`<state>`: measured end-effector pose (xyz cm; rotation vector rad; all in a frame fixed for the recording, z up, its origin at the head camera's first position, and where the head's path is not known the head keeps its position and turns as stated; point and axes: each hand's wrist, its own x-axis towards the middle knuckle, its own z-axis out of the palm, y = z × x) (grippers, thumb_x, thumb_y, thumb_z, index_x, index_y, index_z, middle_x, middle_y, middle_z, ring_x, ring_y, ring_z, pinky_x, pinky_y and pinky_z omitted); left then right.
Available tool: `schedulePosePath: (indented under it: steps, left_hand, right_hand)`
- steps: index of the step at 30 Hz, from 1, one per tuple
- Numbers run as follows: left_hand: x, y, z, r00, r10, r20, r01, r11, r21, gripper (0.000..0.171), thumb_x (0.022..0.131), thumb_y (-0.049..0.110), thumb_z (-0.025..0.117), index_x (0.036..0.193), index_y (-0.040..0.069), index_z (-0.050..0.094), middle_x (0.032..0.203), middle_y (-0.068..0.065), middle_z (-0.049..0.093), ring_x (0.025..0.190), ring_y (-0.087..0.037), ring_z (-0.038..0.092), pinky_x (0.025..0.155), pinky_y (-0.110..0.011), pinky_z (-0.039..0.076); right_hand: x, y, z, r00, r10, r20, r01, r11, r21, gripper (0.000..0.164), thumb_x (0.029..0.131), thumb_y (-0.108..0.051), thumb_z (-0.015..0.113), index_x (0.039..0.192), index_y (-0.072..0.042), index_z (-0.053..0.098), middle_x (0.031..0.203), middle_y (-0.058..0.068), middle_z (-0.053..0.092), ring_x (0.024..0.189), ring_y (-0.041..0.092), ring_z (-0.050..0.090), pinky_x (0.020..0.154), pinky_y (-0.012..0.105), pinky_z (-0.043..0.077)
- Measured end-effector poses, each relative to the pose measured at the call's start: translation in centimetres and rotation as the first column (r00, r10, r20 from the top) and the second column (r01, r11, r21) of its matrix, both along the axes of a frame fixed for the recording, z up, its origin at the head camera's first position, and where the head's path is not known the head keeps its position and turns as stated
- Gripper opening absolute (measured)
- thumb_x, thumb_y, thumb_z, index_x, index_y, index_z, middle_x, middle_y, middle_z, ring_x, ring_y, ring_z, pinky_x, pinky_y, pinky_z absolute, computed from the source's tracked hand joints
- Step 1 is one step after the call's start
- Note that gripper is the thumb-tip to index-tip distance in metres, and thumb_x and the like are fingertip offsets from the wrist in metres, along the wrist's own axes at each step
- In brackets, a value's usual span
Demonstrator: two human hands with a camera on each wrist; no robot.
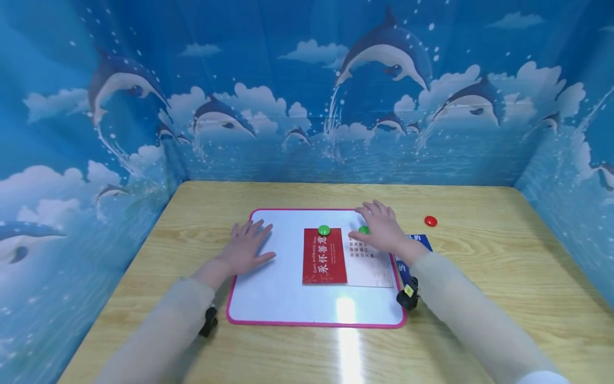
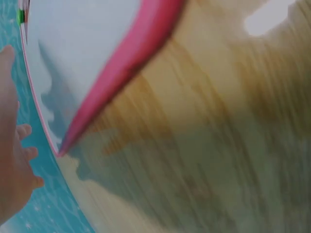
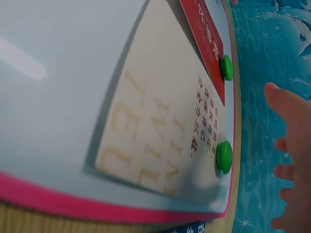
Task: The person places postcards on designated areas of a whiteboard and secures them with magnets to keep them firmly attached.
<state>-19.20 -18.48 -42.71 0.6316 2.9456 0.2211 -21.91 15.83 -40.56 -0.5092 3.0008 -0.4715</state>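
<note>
We see two empty hands with fingers extended: the left hand (image 1: 245,252) spread above one white, pink-edged rectangular board (image 1: 278,306), the right hand (image 1: 381,230) over its upper right part. Between them on the board lie two cards: one red paper card (image 1: 331,269) with white lettering, right of our left hand, and one white printed card (image 1: 370,272), partly beneath our right. We count two round green buttons (image 1: 323,230), one at each card's top; one round red button (image 1: 430,221) lies right of our right hand, and one blue lettered card (image 1: 421,241) shows beside that wrist.
</note>
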Motion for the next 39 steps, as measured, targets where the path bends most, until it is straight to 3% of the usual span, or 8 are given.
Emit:
schedulePosePath:
  steps: [14, 26, 39]
  left_hand:
    - [-0.3, -2.4, -0.7, 0.997, 0.068, 0.033, -0.069, 0.997, 0.018, 0.076, 0.09, 0.053, 0.05, 0.148, 0.009, 0.026, 0.153, -0.021, 0.022, 0.14, -0.046, 0.014, 0.11, -0.066, 0.007]
    - [-0.2, -2.8, -1.1, 0.998, 0.068, 0.015, -0.068, 0.998, -0.006, 0.076, 0.09, 0.055, 0.049, 0.147, 0.009, 0.029, 0.153, -0.019, 0.024, 0.141, -0.045, 0.015, 0.108, -0.069, 0.006]
    - [0.2, -3.0, -1.3, 0.997, 0.068, 0.036, -0.067, 0.997, -0.026, 0.077, 0.09, 0.056, 0.049, 0.147, 0.009, 0.029, 0.153, -0.019, 0.024, 0.141, -0.045, 0.015, 0.108, -0.069, 0.005]
  right_hand:
    - [1.7, 4.5, -0.3, 0.999, -0.022, -0.023, 0.023, 1.0, 0.016, 0.072, 0.084, -0.043, 0.065, 0.138, -0.001, 0.041, 0.146, 0.026, 0.031, 0.137, 0.049, 0.015, 0.107, 0.069, 0.011]
    - [2.7, 8.1, -0.7, 0.998, -0.05, -0.044, 0.051, 0.998, 0.022, 0.069, 0.085, -0.041, 0.064, 0.135, 0.001, 0.043, 0.143, 0.03, 0.031, 0.134, 0.053, 0.016, 0.104, 0.069, 0.012]
    - [3.0, 11.4, -1.6, 0.998, -0.063, 0.011, 0.062, 0.993, 0.101, 0.074, 0.081, -0.044, 0.067, 0.134, 0.003, 0.046, 0.143, 0.03, 0.031, 0.132, 0.053, 0.018, 0.103, 0.07, 0.015]
